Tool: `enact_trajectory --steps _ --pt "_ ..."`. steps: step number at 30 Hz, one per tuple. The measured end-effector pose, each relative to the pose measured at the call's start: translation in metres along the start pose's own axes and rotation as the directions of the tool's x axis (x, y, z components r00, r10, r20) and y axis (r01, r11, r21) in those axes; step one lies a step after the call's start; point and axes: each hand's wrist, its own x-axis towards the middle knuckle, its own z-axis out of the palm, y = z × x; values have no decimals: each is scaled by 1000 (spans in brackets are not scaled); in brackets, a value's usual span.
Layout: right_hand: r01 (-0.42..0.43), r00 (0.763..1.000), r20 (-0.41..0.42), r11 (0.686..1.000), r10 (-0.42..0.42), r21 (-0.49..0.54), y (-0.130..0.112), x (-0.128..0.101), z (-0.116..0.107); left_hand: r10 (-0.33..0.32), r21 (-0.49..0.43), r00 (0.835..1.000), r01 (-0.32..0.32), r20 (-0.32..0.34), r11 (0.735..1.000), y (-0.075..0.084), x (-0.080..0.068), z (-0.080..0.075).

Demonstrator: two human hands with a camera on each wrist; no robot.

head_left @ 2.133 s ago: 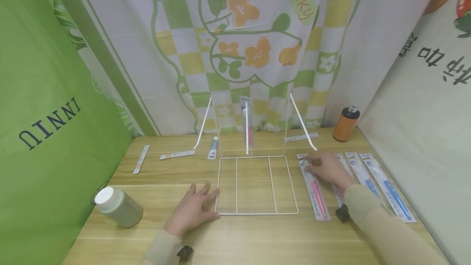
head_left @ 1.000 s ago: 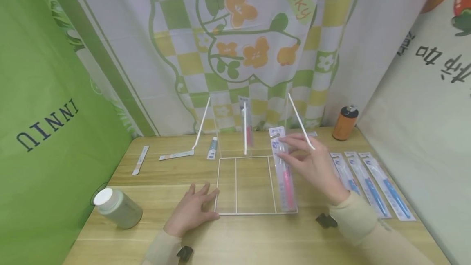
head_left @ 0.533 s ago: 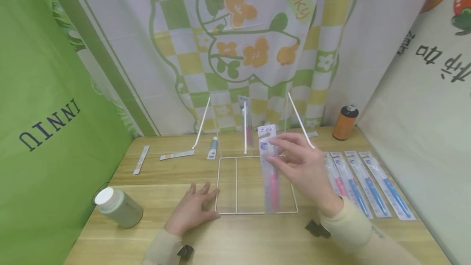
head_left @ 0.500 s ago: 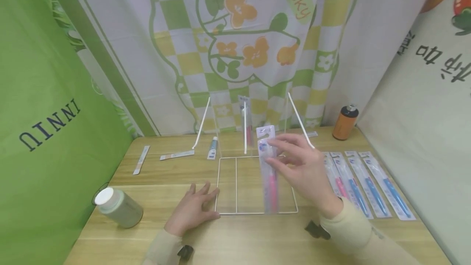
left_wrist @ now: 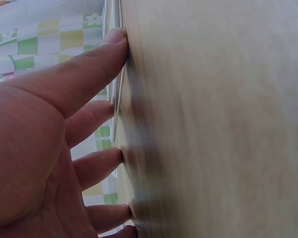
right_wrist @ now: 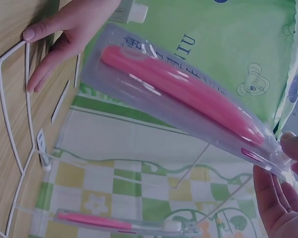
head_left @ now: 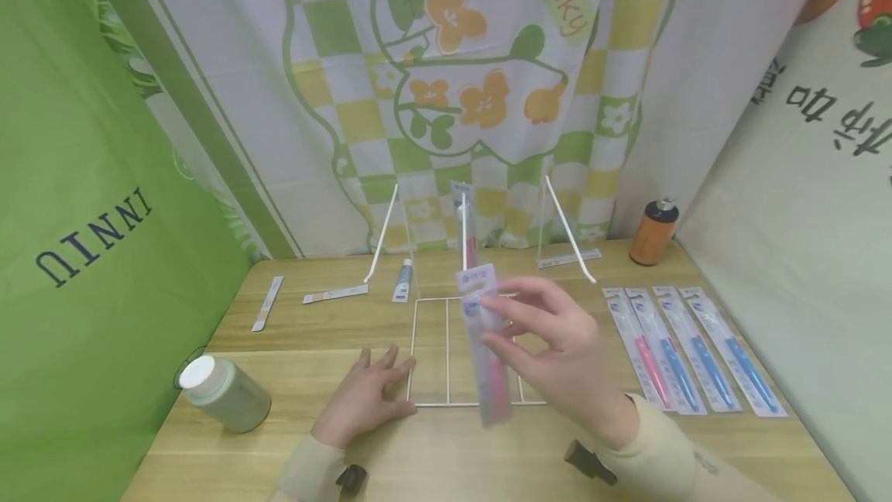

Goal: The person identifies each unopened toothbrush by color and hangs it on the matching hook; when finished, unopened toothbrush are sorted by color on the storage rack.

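The right hand pinches a pink toothbrush pack near its top end, with the thumb and fingers closed on it. The pack is up in the air, above the front part of the white wire rack, and its long end points down toward the person. The left hand lies flat on the wooden table with its fingers spread out and straight. Its fingertips touch the left edge of the rack, and it holds nothing. Another pink toothbrush pack stands up at the back of the rack. Four more toothbrush packs lie side by side on the table to the right. A white-capped bottle lies on its side to the left. An orange bottle stands in the far right corner.
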Motion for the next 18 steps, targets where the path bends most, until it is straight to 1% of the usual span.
enact_trajectory --steps 3,7,15,18 --pt "23 1000 2 999 -23 24 2 0 6 3 0 1000 -3 1 1000 -1 0 0" --pt "28 1000 13 1000 -28 9 5 -2 10 5 0 1000 -5 7 1000 -1 1 0" --pt "8 999 31 999 -7 -43 17 -4 17 0 -6 1000 0 13 1000 -4 1 2" --pt "-14 999 29 998 16 -56 25 -4 20 0 3 1000 0 9 1000 -5 2 3"
